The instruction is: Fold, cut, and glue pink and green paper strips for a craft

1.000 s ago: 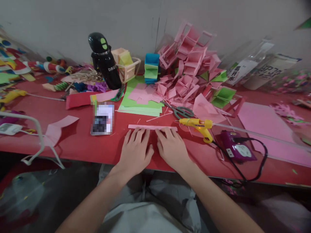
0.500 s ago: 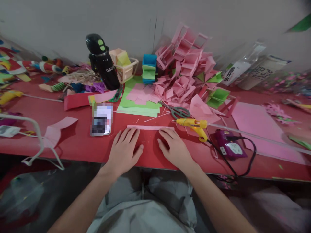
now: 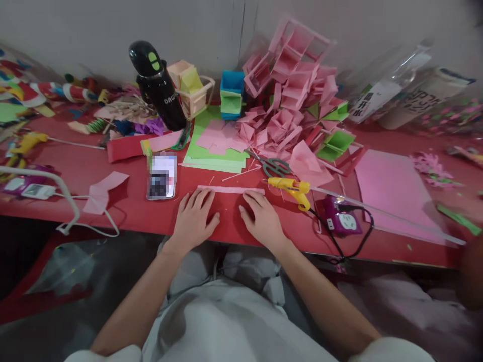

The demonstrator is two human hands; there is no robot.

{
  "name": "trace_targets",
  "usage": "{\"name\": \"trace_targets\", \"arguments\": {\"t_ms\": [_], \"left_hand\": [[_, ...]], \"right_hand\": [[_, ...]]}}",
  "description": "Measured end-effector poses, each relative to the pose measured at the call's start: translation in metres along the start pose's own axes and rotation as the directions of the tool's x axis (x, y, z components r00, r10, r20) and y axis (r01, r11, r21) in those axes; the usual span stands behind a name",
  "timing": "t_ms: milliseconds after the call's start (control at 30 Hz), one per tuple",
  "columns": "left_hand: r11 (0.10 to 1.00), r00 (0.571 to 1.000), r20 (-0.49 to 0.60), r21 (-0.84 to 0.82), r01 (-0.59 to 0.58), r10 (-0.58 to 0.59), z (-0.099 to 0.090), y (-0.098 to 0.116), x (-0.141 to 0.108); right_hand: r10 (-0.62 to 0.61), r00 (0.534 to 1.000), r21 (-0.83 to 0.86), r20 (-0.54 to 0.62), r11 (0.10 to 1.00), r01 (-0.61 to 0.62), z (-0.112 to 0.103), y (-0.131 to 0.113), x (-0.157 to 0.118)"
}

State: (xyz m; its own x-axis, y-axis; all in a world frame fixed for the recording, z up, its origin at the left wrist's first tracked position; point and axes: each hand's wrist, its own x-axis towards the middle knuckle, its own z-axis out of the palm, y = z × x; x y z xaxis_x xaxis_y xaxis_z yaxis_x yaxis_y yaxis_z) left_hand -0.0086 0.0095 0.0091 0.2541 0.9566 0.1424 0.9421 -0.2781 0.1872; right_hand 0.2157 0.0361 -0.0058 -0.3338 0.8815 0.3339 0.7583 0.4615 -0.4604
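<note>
A narrow pink paper strip lies crosswise on the red table in front of me. My left hand rests palm down at its left part, fingers stretched forward and the tips on the strip. At the strip's right part lies my right hand, its fingertips touching the paper and its thumb held apart. Neither hand grips anything. Just beyond the right hand is a yellow glue gun with a clear glue stick in its back. Grey-handled scissors lie behind it.
A phone lies left of the strip, with a black flask behind. Pink paper frames are heaped at the back. To the right are a purple power socket and a pink sheet. A white metal frame stands left.
The view has shifted a little, so most things sit higher in the picture. Both hands stay on the strip. A blurred dark shape has come in at the right edge.
</note>
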Motion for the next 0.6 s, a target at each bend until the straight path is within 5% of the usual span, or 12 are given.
{"name": "trace_targets", "arguments": {"t_ms": [600], "left_hand": [[0.991,0.991,0.054,-0.068,-0.117,0.121,-0.001,-0.019,0.003]], "right_hand": [[0.164,0.973,-0.096,-0.160,0.979,-0.181,0.000,-0.002,-0.001]]}}
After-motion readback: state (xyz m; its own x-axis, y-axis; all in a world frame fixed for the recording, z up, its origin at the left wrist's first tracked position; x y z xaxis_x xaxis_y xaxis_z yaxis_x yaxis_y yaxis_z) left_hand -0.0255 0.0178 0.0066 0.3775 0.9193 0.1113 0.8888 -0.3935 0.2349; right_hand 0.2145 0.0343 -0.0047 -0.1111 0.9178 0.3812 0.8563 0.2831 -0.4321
